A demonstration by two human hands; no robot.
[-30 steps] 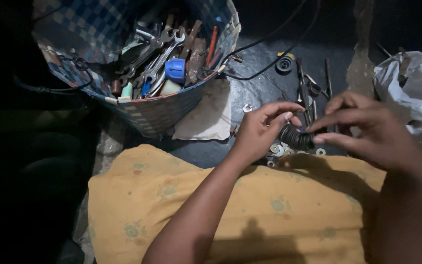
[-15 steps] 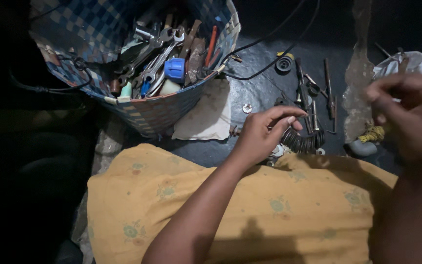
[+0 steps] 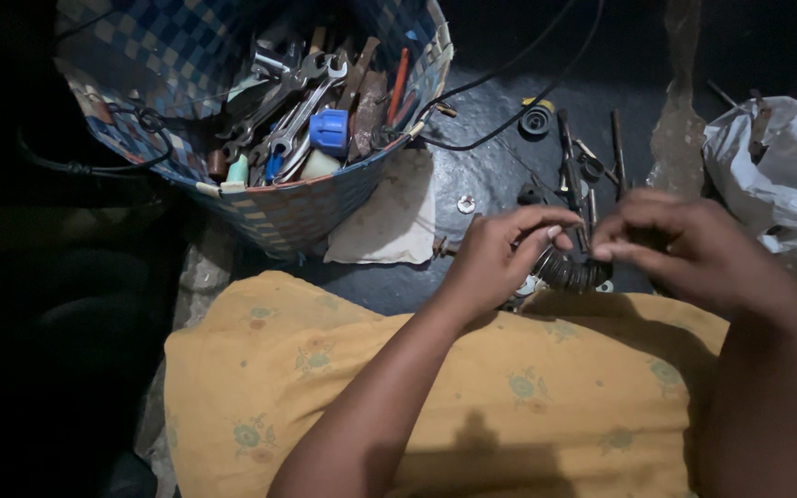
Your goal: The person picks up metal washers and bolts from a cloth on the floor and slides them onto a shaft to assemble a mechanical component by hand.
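Hands are meeting over a dark ribbed round metal part (image 3: 572,270), which is sitting just past the edge of the yellow floral cloth (image 3: 472,387) covering the person's lap. The left hand (image 3: 500,261) is curling its fingers narrowly around the part's left side; the right hand (image 3: 694,249) is pinching at its right end, fingertips close together (the exact grip is lost in shadow). Beyond them, dark metal rods and small fittings (image 3: 592,166) are lying on the dark floor (image 3: 491,157). A blue checked woven basket (image 3: 306,217) is holding wrenches and a blue cap at upper left, and a crumpled white plastic bag (image 3: 777,175) is lying at right.
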